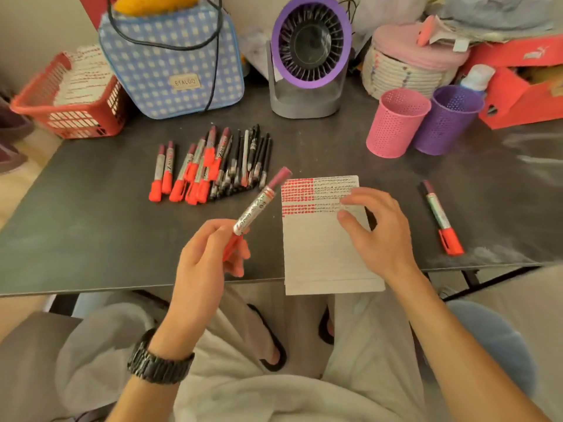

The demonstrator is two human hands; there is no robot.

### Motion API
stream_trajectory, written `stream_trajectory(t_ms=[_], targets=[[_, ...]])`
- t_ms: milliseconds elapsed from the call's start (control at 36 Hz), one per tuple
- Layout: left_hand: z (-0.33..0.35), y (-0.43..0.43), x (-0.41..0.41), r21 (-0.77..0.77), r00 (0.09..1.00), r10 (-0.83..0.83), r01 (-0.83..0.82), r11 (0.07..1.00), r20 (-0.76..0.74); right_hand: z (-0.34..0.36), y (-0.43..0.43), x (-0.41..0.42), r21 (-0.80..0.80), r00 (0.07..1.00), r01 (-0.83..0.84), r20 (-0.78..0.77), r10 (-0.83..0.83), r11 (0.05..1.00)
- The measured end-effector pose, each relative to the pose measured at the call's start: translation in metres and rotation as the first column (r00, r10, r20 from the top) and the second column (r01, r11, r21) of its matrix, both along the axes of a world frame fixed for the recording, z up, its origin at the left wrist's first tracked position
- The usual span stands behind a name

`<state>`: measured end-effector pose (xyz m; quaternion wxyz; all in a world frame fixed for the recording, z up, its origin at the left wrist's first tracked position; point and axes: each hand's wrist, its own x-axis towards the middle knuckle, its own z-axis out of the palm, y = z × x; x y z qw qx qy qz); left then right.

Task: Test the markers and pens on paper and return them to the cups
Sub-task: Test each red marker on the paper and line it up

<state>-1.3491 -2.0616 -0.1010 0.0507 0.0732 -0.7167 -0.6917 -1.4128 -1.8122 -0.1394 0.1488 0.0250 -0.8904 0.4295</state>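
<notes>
A black link wristwatch [160, 365] is worn on the left wrist, nearest the camera. The left hand [202, 263] is raised over the near edge of the dark table [91, 226], to the left of the lined paper pad [324, 248]; its fingers are closed around the red cap end of a red marker [259, 202], which is held tilted with its dark maroon end pointing up and toward the pad's upper left corner. The pad lies at the near table edge and overhangs it slightly. The right hand [376, 228] is laid on the pad's right side, fingers spread loosely and fingertips pressed to the sheet, nothing being gripped. The upper part of the pad is seen to be filled with rows of red marks on the left and dark marks on the right; the lower part is unmarked. To the right of the pad, well apart from it, a single red-capped marker [440, 217] lies flat on the table. Beyond the pad and to its left, a pile of red markers and black pens [213, 166] is laid out in a rough fan. Beyond the pad to the right, a pink mesh cup [397, 123] and a purple mesh cup [447, 120] stand upright, touching each other; their contents cannot be told. Farther back from the pad, a purple-rimmed desk fan [309, 53], a blue checked bag [173, 56], and a red plastic basket [67, 95] are noted.
</notes>
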Motion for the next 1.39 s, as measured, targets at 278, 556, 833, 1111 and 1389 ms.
stream_trajectory(t_ms=[278,556,833,1111,1389], targets=[[-0.026,0.06,0.046,0.011,0.984,-0.14,0.139,0.99,0.11,0.011,0.001,0.06,-0.476,0.981,0.107,-0.093,-0.171,0.873],[-0.037,0.07,0.06,0.073,0.915,-0.321,0.313,0.947,0.244,0.009,-0.027,0.123,-0.757,0.956,0.067,0.236,0.177,0.65],[-0.044,0.065,0.065,-0.01,0.921,-0.279,0.293,0.956,0.273,0.009,-0.032,0.129,-0.806,0.948,0.157,0.285,0.142,0.57],[-0.047,0.066,0.074,-0.362,0.941,-0.251,0.321,0.875,0.229,-0.002,-0.031,0.144,-0.765,0.934,0.181,0.33,0.135,0.618],[-0.046,0.084,0.069,-0.723,0.993,-0.102,0.116,0.681,0.063,0.019,-0.056,0.13,-0.95,0.933,0.31,0.294,0.209,-0.044]])
